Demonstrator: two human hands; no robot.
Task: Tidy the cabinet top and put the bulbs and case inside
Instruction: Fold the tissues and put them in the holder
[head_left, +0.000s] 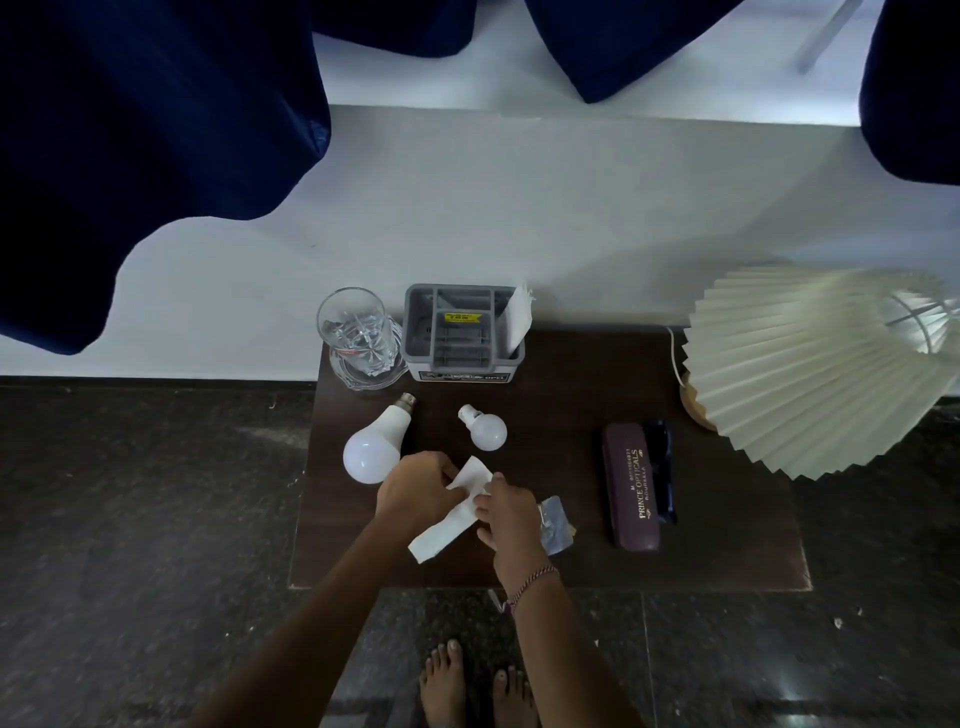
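On the dark brown cabinet top (571, 415) lie a large white bulb (375, 444) at the left and a small white bulb (485, 428) near the middle. A maroon glasses case (631, 486) lies to the right, with dark sunglasses (662, 467) right beside it. Over the front of the top, my left hand (415, 488) and my right hand (511, 514) both grip a white strip of paper (452, 514). A small clear plastic packet (556, 525) lies just right of my right hand.
A glass tumbler (356, 332) on a glass saucer and a grey organiser box (465, 332) holding paper stand at the back. A pleated lamp (810, 364) leans at the right. Dark blue curtains (156, 156) hang behind. My bare feet (475, 686) stand on the dark floor.
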